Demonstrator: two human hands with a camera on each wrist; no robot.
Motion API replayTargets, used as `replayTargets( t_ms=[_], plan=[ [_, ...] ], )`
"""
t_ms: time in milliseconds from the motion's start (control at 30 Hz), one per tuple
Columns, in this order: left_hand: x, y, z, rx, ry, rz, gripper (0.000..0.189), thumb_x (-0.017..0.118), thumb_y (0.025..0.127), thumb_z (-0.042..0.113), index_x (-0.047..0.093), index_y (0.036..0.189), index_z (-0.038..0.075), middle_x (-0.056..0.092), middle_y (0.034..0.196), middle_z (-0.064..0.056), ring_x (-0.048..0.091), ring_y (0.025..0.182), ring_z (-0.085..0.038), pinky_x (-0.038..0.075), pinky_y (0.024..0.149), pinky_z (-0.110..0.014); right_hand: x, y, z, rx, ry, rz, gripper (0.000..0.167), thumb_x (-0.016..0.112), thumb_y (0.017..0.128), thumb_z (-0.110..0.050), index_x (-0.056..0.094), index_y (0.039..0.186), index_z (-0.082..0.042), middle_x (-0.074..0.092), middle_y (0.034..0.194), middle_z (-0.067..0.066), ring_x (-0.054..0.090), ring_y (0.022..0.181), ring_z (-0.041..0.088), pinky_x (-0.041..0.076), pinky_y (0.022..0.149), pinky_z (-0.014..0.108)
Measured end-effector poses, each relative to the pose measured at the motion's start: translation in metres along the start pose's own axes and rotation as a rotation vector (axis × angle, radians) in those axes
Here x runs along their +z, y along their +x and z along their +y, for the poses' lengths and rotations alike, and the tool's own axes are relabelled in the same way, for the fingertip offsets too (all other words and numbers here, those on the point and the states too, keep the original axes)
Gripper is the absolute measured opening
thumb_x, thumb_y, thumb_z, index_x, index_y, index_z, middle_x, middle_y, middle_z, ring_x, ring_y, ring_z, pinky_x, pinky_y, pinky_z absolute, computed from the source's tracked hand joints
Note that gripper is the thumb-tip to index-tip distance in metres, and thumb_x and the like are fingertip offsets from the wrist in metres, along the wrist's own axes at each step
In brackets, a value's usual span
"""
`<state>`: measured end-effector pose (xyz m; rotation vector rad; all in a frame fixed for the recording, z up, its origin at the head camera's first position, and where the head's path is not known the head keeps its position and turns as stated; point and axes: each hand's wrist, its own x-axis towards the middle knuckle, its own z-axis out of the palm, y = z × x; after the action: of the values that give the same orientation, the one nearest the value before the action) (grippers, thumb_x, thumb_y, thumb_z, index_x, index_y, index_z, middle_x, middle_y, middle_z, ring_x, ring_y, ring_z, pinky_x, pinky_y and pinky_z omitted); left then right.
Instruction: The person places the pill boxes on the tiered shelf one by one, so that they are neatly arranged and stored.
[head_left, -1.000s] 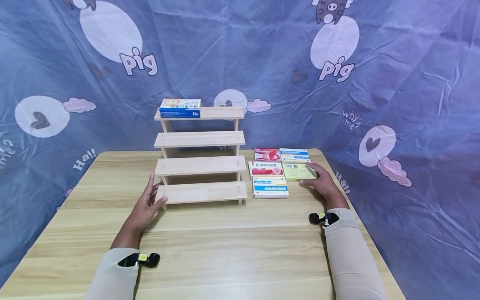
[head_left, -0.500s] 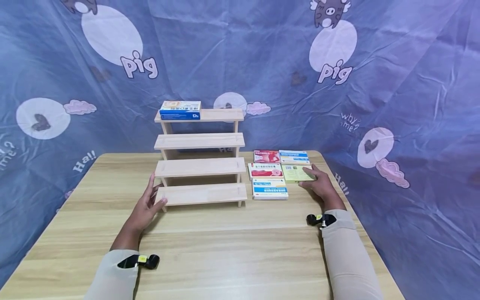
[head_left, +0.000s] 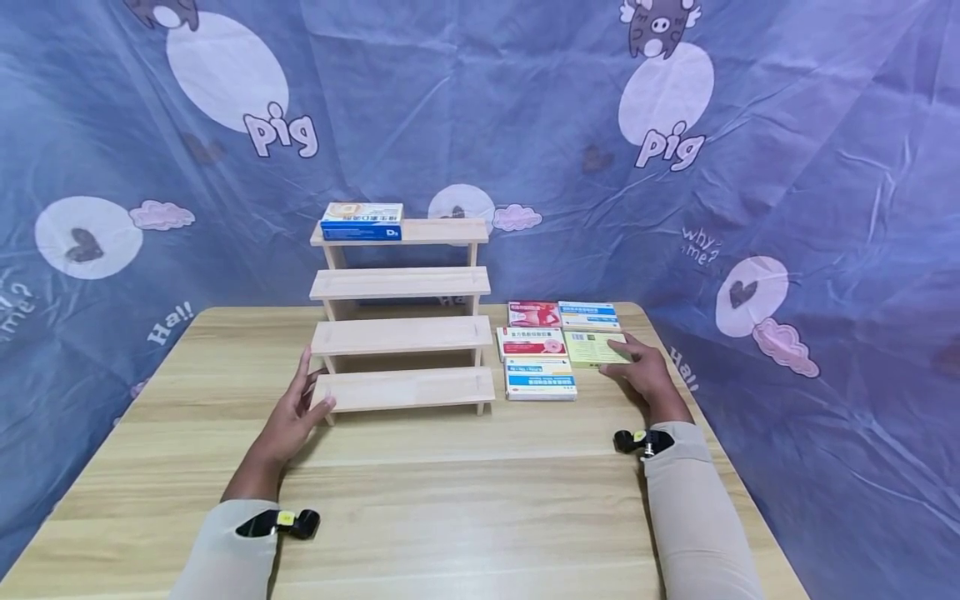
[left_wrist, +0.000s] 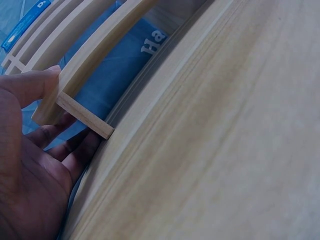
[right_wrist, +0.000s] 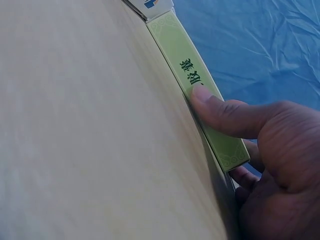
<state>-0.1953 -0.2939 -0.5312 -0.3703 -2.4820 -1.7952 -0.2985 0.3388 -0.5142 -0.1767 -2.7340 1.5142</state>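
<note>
A four-step wooden display rack (head_left: 401,335) stands on the table. My left hand (head_left: 288,417) grips the left end of its lowest step. In the left wrist view, the thumb (left_wrist: 42,82) presses on the step's edge, and the other fingers reach behind the rack's leg (left_wrist: 85,115). My right hand (head_left: 643,371) pinches a light green medicine box (head_left: 588,348) at its right end. The right wrist view shows the thumb (right_wrist: 220,112) on the box's long side, with the other fingers partly hidden behind its near end.
Beside the green box lie a red box (head_left: 534,313), a white-and-red box (head_left: 531,342) and two blue-and-white boxes, one at the back (head_left: 588,315), one in front (head_left: 540,382). A blue-and-white vitamin D box (head_left: 362,222) rests on the top step. Blue patterned cloth (head_left: 480,100) hangs behind.
My right hand has shifted slightly, its fingers lying a little further over the green box. The left hand has kept its place on the rack. The head view has tilted slightly.
</note>
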Motion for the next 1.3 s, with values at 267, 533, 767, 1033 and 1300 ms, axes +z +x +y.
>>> replayTargets(
  t_ms=[267, 533, 767, 1033, 1300],
  plan=[
    [0.000, 0.000, -0.003, 0.004, 0.014, 0.005, 0.100, 0.063, 0.112, 0.014, -0.010, 0.174, 0.042, 0.028, 0.175, -0.034, 0.022, 0.163, -0.057, 0.025, 0.110, 0.006, -0.001, 0.001, 0.007, -0.023, -0.022, -0.003, 0.074, 0.087, 0.092, -0.007, 0.054, 0.158, -0.003, 0.020, 0.181, 0.023, 0.013, 0.170, 0.049, 0.020, 0.138, 0.059],
    [0.000, 0.000, -0.002, -0.022, 0.031, 0.005, 0.100, 0.064, 0.112, 0.017, -0.010, 0.172, 0.047, 0.026, 0.176, -0.032, 0.019, 0.166, -0.052, 0.013, 0.138, -0.040, -0.004, -0.001, 0.005, -0.016, -0.034, -0.020, 0.070, 0.087, 0.094, -0.009, 0.056, 0.157, -0.003, 0.016, 0.181, 0.026, 0.014, 0.169, 0.051, 0.026, 0.136, 0.058],
    [0.000, 0.001, -0.003, -0.004, 0.033, 0.010, 0.100, 0.064, 0.112, 0.016, -0.010, 0.173, 0.046, 0.027, 0.176, -0.033, 0.021, 0.165, -0.054, 0.020, 0.112, 0.007, -0.006, -0.005, 0.005, -0.007, -0.004, -0.013, 0.070, 0.087, 0.094, -0.008, 0.056, 0.156, -0.002, 0.016, 0.182, 0.023, 0.012, 0.170, 0.048, 0.025, 0.137, 0.057],
    [0.000, 0.001, 0.000, -0.026, 0.030, 0.004, 0.099, 0.064, 0.112, 0.018, -0.010, 0.172, 0.048, 0.027, 0.177, -0.031, 0.020, 0.166, -0.051, 0.018, 0.128, -0.007, -0.012, -0.008, 0.008, -0.014, 0.031, -0.008, 0.070, 0.087, 0.093, -0.009, 0.056, 0.156, -0.003, 0.016, 0.182, 0.022, 0.015, 0.169, 0.049, 0.028, 0.135, 0.057],
    [-0.001, 0.001, 0.000, -0.015, 0.026, 0.000, 0.100, 0.063, 0.112, 0.016, -0.010, 0.172, 0.047, 0.026, 0.176, -0.033, 0.019, 0.165, -0.054, 0.022, 0.111, 0.007, -0.017, -0.007, 0.010, -0.033, 0.067, -0.009, 0.072, 0.089, 0.093, -0.019, 0.058, 0.157, -0.007, 0.020, 0.183, 0.012, 0.012, 0.172, 0.040, 0.022, 0.138, 0.056]
  ],
)
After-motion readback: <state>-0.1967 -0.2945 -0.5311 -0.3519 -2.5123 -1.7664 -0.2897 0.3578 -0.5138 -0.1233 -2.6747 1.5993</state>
